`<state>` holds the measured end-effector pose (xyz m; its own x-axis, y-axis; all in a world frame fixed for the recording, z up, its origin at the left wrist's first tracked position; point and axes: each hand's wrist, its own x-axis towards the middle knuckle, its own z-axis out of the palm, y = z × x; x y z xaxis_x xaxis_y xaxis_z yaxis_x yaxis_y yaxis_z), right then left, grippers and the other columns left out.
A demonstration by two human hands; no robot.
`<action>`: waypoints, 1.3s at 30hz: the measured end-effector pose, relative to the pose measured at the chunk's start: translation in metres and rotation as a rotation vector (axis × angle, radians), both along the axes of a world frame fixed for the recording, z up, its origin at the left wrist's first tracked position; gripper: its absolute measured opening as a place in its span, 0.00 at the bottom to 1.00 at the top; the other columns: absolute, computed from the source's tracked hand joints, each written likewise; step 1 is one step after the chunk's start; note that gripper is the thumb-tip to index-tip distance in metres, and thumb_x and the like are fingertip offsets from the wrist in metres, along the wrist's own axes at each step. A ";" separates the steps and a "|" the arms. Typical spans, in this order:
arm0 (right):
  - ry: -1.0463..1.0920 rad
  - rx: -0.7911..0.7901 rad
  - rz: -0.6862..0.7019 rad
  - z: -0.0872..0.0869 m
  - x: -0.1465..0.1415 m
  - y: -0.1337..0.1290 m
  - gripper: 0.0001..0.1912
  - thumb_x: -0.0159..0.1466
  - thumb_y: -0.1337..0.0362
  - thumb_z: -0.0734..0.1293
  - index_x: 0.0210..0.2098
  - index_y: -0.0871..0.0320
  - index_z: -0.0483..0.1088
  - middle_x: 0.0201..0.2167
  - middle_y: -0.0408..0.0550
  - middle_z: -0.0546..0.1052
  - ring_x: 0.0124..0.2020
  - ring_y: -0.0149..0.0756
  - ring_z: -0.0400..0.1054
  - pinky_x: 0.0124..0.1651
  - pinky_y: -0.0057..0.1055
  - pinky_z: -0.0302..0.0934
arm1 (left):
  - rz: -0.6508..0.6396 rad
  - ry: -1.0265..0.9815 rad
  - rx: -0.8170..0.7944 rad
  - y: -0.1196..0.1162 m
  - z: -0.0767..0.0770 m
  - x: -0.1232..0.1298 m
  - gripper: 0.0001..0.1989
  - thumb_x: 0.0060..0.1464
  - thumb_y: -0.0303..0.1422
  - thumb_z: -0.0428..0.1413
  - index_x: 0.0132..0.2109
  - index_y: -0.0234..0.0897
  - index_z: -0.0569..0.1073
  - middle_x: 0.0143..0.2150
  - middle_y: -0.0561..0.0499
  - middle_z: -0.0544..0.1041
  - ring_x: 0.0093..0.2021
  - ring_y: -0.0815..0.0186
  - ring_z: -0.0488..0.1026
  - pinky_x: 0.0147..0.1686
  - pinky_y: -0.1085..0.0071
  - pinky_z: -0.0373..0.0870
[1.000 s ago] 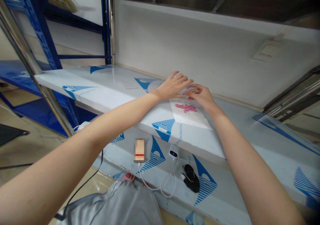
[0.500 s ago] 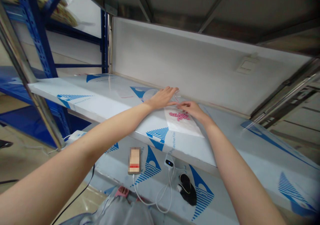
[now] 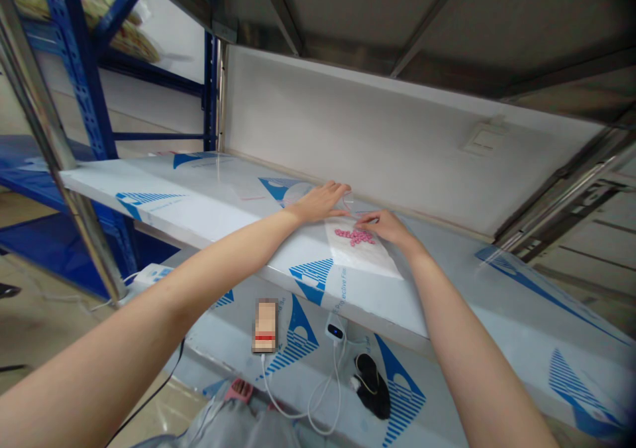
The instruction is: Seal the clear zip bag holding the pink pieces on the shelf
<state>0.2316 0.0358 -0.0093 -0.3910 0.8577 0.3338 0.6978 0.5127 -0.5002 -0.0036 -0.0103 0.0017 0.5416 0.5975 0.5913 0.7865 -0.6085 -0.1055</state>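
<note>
A small cluster of pink bead-like pieces point(image 3: 355, 237) lies on a white sheet point(image 3: 365, 262) on the film-covered shelf. Behind it, my left hand point(image 3: 324, 203) rests with fingers stretched out and thumb apart. A clear plastic item point(image 3: 349, 199) shows beside its fingertips; its kind cannot be made out. At the back right edge of the pink pieces is my right hand point(image 3: 385, 226), its thumb and fingers pinched together. Whatever sits between those fingertips is too small or hidden to name.
On the lower shelf are a blurred-out phone point(image 3: 265, 326) on a cable, a white device point(image 3: 335, 331) and a black item point(image 3: 372, 387). A metal shelf point(image 3: 358, 24) hangs overhead. Blue racking point(image 3: 74, 63) stands left, a white panel point(image 3: 358, 123) behind.
My right hand has shifted slightly, its fingers drawing closer into a pinch near the pink pieces. My left hand stays almost in place. The whole view has tilted a little.
</note>
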 end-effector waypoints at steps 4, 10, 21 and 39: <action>-0.065 -0.066 0.026 -0.001 0.003 0.000 0.04 0.53 0.63 0.72 0.27 0.54 0.80 0.31 0.48 0.81 0.35 0.44 0.73 0.42 0.36 0.63 | -0.020 -0.012 -0.007 0.003 -0.002 -0.001 0.27 0.63 0.48 0.51 0.60 0.32 0.60 0.57 0.39 0.70 0.58 0.56 0.66 0.54 0.66 0.63; -0.035 -0.112 0.048 -0.003 0.002 0.001 0.05 0.53 0.61 0.72 0.27 0.55 0.80 0.30 0.49 0.80 0.33 0.42 0.72 0.39 0.36 0.61 | -0.023 -0.001 -0.037 0.005 -0.003 -0.002 0.27 0.64 0.47 0.51 0.60 0.30 0.60 0.58 0.38 0.69 0.58 0.56 0.66 0.54 0.66 0.63; 0.454 -0.036 -0.079 0.014 -0.016 -0.023 0.13 0.50 0.54 0.74 0.30 0.55 0.77 0.29 0.49 0.77 0.30 0.38 0.66 0.32 0.32 0.58 | -0.050 -0.022 -0.169 0.006 -0.003 0.000 0.27 0.64 0.49 0.49 0.61 0.36 0.59 0.59 0.42 0.68 0.61 0.57 0.64 0.56 0.66 0.62; 0.192 -0.031 -0.112 0.002 0.002 -0.001 0.07 0.52 0.60 0.72 0.28 0.58 0.78 0.31 0.53 0.79 0.33 0.44 0.71 0.38 0.36 0.62 | -0.072 -0.133 -0.200 0.005 -0.001 0.001 0.26 0.62 0.48 0.52 0.59 0.36 0.60 0.55 0.41 0.70 0.57 0.58 0.67 0.57 0.66 0.63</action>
<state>0.2340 0.0351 -0.0069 -0.2248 0.9031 0.3659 0.6399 0.4200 -0.6435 -0.0022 -0.0052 0.0007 0.5122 0.6727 0.5339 0.7395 -0.6616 0.1242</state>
